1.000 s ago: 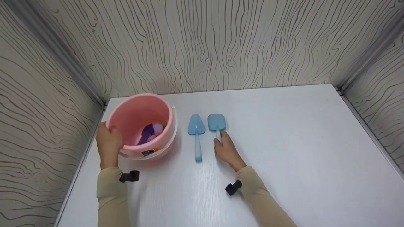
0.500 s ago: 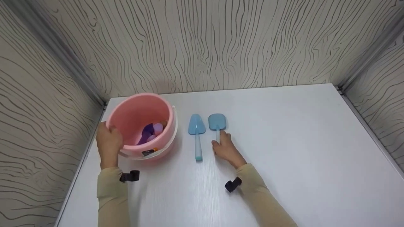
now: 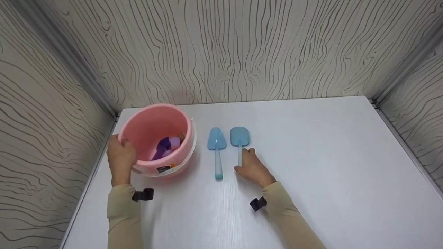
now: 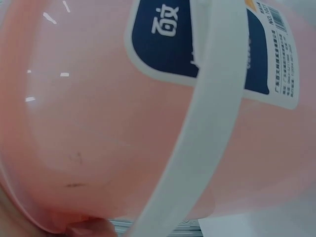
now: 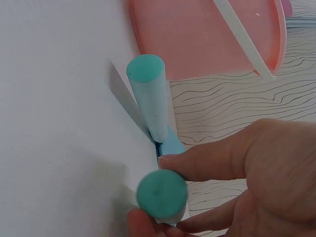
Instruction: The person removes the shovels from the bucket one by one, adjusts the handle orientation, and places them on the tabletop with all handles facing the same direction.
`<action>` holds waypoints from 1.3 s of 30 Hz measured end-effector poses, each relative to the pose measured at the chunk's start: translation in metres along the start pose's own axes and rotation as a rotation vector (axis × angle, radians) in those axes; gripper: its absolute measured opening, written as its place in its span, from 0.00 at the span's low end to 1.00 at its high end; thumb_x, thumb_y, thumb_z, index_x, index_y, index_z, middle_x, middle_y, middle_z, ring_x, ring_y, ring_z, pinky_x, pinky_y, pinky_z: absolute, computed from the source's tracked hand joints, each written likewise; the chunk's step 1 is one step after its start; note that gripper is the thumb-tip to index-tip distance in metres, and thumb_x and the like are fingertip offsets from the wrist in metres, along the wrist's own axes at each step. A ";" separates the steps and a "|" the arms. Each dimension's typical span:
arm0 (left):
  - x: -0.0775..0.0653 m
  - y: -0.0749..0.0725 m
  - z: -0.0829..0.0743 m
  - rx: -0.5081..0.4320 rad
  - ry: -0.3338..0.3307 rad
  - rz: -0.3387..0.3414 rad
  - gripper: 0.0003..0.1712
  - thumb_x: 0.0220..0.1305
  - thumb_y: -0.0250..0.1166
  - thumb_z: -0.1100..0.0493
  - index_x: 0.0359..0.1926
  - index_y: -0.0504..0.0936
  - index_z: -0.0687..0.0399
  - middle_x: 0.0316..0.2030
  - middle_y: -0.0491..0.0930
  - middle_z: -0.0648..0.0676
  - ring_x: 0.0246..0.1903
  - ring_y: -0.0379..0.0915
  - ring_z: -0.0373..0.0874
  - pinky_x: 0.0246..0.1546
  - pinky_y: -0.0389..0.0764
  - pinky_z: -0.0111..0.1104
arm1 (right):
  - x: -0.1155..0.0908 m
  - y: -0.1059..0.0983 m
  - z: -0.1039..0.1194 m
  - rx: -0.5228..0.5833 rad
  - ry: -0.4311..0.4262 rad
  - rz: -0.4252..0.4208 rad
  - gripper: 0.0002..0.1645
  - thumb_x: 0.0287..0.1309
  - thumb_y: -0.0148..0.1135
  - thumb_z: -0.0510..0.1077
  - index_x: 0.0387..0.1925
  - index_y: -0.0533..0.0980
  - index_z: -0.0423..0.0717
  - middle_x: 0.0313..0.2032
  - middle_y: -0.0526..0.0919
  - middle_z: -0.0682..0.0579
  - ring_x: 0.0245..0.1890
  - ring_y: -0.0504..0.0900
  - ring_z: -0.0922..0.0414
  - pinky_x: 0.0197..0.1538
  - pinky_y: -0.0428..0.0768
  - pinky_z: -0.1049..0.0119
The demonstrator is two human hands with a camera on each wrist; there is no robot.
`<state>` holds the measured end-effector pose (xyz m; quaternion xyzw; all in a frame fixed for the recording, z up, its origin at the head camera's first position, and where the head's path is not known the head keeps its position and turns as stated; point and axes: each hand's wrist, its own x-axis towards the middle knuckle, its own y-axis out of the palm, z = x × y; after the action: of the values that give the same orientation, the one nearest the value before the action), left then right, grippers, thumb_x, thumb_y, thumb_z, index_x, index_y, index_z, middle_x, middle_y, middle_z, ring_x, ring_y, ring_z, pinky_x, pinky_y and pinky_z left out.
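Observation:
On the left, a pink bucket (image 3: 152, 128) leans slightly, its rim gripped by my left hand (image 3: 121, 157). Inside it lie a dark purple piece (image 3: 162, 145), a pinkish-purple ball (image 3: 174, 142) and a brown round thing partly hidden by the rim. My right hand (image 3: 254, 167) pinches the handle of a blue toy shovel (image 3: 239, 136) with a squarish blade. The right wrist view shows thumb and fingers around its green-tipped handle end (image 5: 162, 195). Beside it, a blue toy trowel (image 3: 217, 140) with a triangular blade lies untouched between bucket and shovel.
A white bail handle (image 4: 207, 113) hangs down over the bucket's labelled side. Everything stands on a white table (image 3: 311, 155). Wood-patterned panels (image 3: 242, 52) close off its back and both sides.
My right hand has slipped down the shovel's handle, away from the blade, and the shovel has shifted very slightly right. The left hand keeps its grip on the bucket's rim.

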<state>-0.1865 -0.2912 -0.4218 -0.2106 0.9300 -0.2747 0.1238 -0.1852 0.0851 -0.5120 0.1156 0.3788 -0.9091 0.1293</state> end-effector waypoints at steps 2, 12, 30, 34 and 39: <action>0.000 0.001 0.001 0.004 -0.006 0.004 0.31 0.84 0.35 0.56 0.76 0.60 0.72 0.68 0.70 0.77 0.66 0.72 0.72 0.64 0.76 0.63 | -0.001 0.001 -0.002 -0.003 -0.004 0.001 0.49 0.71 0.64 0.40 0.80 0.50 0.24 0.73 0.60 0.25 0.70 0.71 0.37 0.76 0.69 0.41; 0.001 0.000 0.001 0.015 -0.006 -0.004 0.32 0.84 0.35 0.56 0.77 0.58 0.72 0.70 0.69 0.77 0.68 0.70 0.72 0.66 0.75 0.63 | -0.002 0.000 -0.002 -0.034 -0.048 -0.032 0.40 0.64 0.70 0.39 0.71 0.65 0.25 0.62 0.70 0.32 0.55 0.77 0.41 0.67 0.79 0.41; 0.001 0.000 0.000 0.012 -0.015 0.010 0.32 0.84 0.35 0.55 0.78 0.57 0.72 0.70 0.68 0.77 0.68 0.70 0.71 0.67 0.75 0.61 | 0.002 -0.033 0.055 -0.124 -0.213 -0.101 0.40 0.74 0.65 0.47 0.78 0.64 0.33 0.73 0.68 0.32 0.72 0.73 0.38 0.70 0.77 0.41; 0.002 0.000 0.001 0.016 -0.011 0.011 0.32 0.84 0.35 0.55 0.78 0.57 0.72 0.70 0.68 0.77 0.68 0.70 0.71 0.66 0.75 0.62 | 0.008 -0.045 0.091 -0.135 -0.353 -0.127 0.32 0.77 0.62 0.46 0.74 0.70 0.35 0.64 0.77 0.37 0.63 0.80 0.43 0.63 0.83 0.48; 0.001 0.001 0.002 0.039 0.027 -0.017 0.31 0.83 0.36 0.57 0.74 0.60 0.75 0.67 0.69 0.79 0.67 0.69 0.74 0.68 0.71 0.65 | 0.016 -0.053 0.133 -0.199 -0.484 -0.127 0.27 0.78 0.60 0.46 0.71 0.74 0.37 0.59 0.81 0.41 0.58 0.83 0.46 0.58 0.85 0.50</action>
<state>-0.1873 -0.2922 -0.4239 -0.2125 0.9242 -0.2965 0.1131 -0.2326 0.0231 -0.3911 -0.1424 0.4308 -0.8749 0.1693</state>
